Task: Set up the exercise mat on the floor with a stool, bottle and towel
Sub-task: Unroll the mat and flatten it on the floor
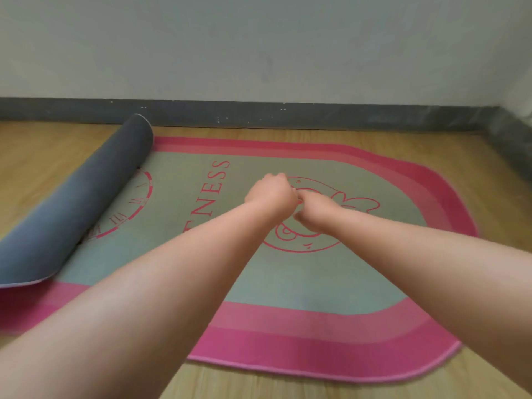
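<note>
mat (pixel 316 283) partly unrolled on floor (pixel 43 168) — roll (pixel 80 197) at left; left hand (pixel 270 194), right hand (pixel 313 216) fisted, touching

Both bare arms are stretched forward and brought together at the middle. The left hand (pixel 270 194) is balled into a fist, knuckles up, with nothing seen in it. The right hand (pixel 315 216) is set against it, wrist bent down, its fingers hidden behind the left.

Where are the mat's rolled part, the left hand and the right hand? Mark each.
rolled part of the mat (pixel 77 203): head view, middle of the grey roll.
left hand (pixel 270 194): head view, back of the hand.
right hand (pixel 312 216): head view, back of the hand.
</note>
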Available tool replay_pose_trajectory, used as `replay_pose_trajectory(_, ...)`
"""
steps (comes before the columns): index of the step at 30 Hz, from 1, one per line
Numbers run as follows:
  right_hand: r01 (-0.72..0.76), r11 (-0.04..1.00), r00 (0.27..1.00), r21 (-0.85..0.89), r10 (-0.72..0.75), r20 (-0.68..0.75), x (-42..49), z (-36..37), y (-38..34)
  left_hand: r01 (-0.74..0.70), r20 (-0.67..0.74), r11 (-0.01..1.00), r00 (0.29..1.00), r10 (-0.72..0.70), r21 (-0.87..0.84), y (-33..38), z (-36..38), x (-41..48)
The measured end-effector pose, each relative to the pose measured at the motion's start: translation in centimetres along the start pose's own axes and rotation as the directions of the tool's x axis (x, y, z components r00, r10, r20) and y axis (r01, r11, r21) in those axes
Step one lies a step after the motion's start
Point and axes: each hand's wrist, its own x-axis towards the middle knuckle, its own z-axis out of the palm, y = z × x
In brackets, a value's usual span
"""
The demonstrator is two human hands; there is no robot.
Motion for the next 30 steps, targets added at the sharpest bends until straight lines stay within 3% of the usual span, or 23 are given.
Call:
replay_pose_trajectory(5, -0.081, 0.996, 0.997, -0.025, 0.081, 0.002, -2.0, -3.3, 8.4, -0.049, 0.067, 0.998, 0.997, 0.047, 0.03, 6.2, 2.9, -0.9)
replay_pose_trajectory(14, -0.301, 0.944, 0.949, 0.132, 0.311, -0.056, -6.2, -2.0, 21.8, -0.029, 0.158, 0.985, 0.986, 0.056, -0.169, 12.0, 13.0, -4.8)
replay_pose_trajectory(21, -0.39, 0.919, 0.917, 0.049, 0.393, -0.068, -10.7, -2.0, 28.1, -0.073, 0.298, 0.962, 0.942, 0.153, -0.264, 15.6, 21.4, -9.4)
replay_pose_trajectory(25, -0.507, 0.861, 0.861, 0.026, 0.508, -0.032, -11.7, -2.4, 31.3, -0.15, 0.381, 0.964, 0.897, 0.225, -0.218, 16.1, 25.3, -12.0)
replay_pose_trajectory(30, -0.552, 0.833, 0.834, 0.033, 0.552, 0.018, -12.3, -1.6, 33.1, -0.22, 0.458, 0.965, 0.85, 0.261, -0.141, 14.7, 28.3, -14.1)
